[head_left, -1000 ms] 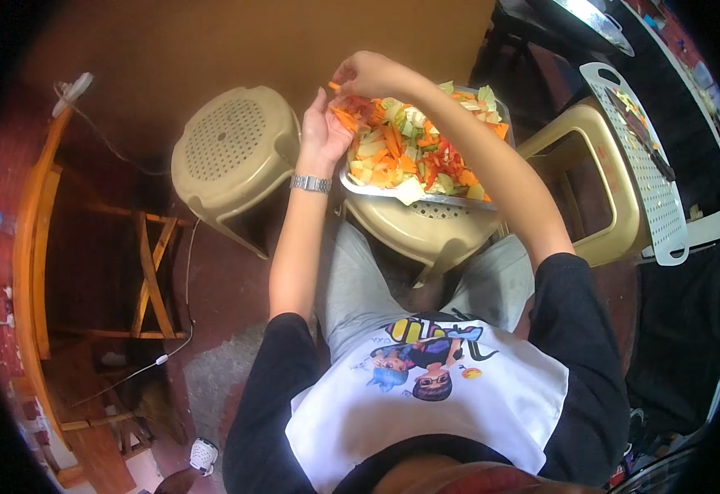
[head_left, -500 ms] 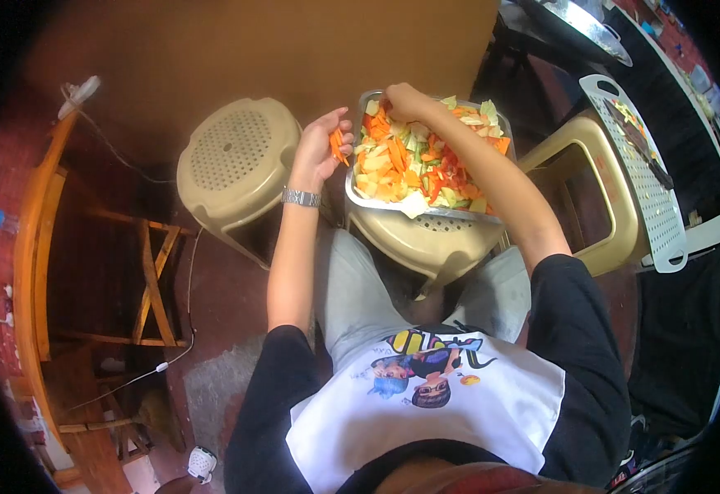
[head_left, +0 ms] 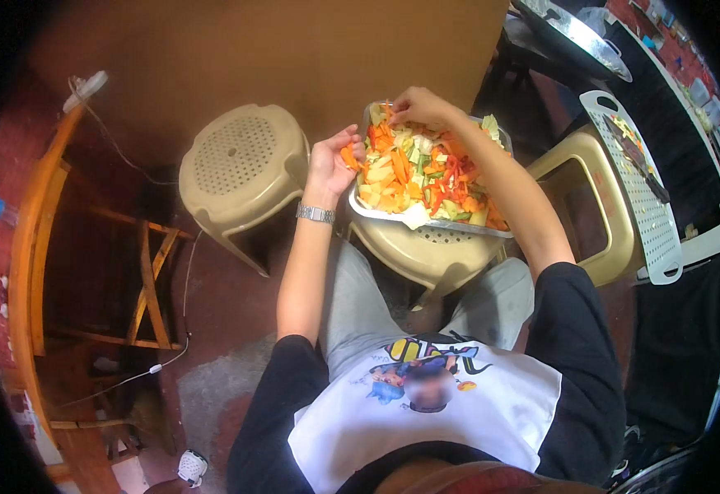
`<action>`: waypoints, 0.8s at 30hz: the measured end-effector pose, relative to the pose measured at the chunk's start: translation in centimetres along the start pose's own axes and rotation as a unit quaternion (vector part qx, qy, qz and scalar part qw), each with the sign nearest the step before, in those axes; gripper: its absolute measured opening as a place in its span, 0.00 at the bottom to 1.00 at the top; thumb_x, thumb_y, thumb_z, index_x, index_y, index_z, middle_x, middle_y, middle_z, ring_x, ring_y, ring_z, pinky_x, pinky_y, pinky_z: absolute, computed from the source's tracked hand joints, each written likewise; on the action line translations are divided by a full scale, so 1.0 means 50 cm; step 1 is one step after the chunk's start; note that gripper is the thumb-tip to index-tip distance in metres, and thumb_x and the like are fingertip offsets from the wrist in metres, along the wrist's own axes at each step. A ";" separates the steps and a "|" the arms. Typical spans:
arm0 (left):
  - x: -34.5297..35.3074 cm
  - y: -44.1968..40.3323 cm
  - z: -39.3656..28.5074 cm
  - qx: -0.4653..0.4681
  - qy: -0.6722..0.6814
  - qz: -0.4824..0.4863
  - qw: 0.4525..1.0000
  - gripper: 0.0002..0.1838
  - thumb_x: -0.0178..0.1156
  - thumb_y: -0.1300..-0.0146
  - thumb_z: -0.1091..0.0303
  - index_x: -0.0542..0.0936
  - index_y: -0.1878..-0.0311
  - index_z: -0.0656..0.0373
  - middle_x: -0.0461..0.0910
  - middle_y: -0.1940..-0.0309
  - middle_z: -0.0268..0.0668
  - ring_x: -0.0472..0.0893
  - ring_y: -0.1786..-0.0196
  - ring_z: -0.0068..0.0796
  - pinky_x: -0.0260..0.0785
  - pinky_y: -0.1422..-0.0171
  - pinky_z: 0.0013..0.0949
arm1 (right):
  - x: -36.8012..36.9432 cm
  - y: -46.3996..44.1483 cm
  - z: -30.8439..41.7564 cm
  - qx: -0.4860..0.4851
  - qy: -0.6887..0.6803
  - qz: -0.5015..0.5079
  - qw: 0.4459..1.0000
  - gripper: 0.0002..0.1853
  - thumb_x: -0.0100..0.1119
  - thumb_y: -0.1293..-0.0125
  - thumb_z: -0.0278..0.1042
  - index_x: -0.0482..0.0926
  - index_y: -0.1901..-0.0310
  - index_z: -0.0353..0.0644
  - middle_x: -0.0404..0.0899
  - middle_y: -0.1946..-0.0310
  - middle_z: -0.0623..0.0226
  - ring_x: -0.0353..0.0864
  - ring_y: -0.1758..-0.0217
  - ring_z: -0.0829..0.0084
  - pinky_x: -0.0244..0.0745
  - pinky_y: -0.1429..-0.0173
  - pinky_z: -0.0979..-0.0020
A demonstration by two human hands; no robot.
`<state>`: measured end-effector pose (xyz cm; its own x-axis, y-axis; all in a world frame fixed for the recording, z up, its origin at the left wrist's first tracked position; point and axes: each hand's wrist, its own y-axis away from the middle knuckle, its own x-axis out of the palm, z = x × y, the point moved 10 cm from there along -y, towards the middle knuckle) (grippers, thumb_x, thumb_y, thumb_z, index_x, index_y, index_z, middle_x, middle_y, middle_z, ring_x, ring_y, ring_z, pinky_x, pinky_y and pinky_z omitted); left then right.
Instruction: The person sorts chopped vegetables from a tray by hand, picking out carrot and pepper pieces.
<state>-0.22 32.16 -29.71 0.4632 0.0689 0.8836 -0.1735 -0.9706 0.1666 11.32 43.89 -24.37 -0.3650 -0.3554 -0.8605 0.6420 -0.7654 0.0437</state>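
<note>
- Orange carrot strips (head_left: 349, 158) sit in our left hand (head_left: 333, 167), its fingers curled round them, just beside the left end of the metal tray (head_left: 467, 227).
- Our right hand (head_left: 420, 107) reaches over the tray's far left corner, fingers bent and down at the cut vegetables (head_left: 426, 177); we cannot tell whether they pinch a piece.
- One second ago our right hand held an orange strip up beside our more open left palm; now it is down at the tray, and our left hand is more closed.
- We judge this means the handful stays apart from the mix while our right hand attends to the pieces in the corner.
- Under the tray stands a beige stool (head_left: 422, 257); a second stool (head_left: 230, 150) is to our left.
- To our right, a perforated board (head_left: 655, 230) bearing a knife (head_left: 655, 185) and vegetable bits (head_left: 626, 128) seems to rest on a third stool (head_left: 615, 177).
- Farther off is a large pan (head_left: 584, 43).
</note>
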 end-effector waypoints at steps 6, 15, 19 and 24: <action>0.042 0.000 0.002 0.000 -0.052 0.021 0.998 0.08 0.54 0.41 0.64 0.71 0.65 0.59 0.67 0.77 0.30 0.62 0.82 0.17 0.50 0.85 0.17 | -0.028 0.029 -0.038 0.022 -0.265 0.025 0.964 0.12 0.62 0.42 0.32 0.81 0.59 0.35 0.80 0.72 0.71 0.74 0.71 0.83 0.69 0.66 0.81; 0.117 -0.064 0.012 0.111 -0.272 0.018 0.956 0.16 0.55 0.37 0.54 0.71 0.68 0.59 0.65 0.80 0.28 0.63 0.82 0.15 0.52 0.85 0.18 | -0.027 0.086 0.139 -0.021 -0.231 0.036 0.972 0.15 0.63 0.42 0.38 0.79 0.62 0.32 0.78 0.77 0.67 0.75 0.77 0.82 0.74 0.72 0.80; 0.032 -0.061 -0.062 0.161 -0.104 -0.058 0.980 0.10 0.48 0.33 0.64 0.69 0.64 0.62 0.63 0.81 0.29 0.63 0.80 0.21 0.60 0.78 0.23 | -0.036 0.071 0.121 0.020 -0.149 -0.022 0.988 0.12 0.61 0.43 0.35 0.79 0.63 0.35 0.80 0.75 0.62 0.80 0.75 0.75 0.76 0.72 0.75; -0.009 -0.060 -0.043 0.058 -0.071 -0.050 0.995 0.09 0.47 0.33 0.65 0.68 0.59 0.61 0.65 0.76 0.32 0.64 0.78 0.23 0.59 0.77 0.24 | 0.064 0.026 0.108 -0.083 0.105 -0.014 0.991 0.11 0.62 0.53 0.26 0.78 0.66 0.37 0.81 0.69 0.58 0.80 0.64 0.61 0.75 0.60 0.67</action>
<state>-1.79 35.54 -29.66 0.5923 0.1409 0.7933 -0.0234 -0.9812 0.1917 7.36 38.87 -24.33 -0.2472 -0.2023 -0.9476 0.7426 -0.6678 -0.0512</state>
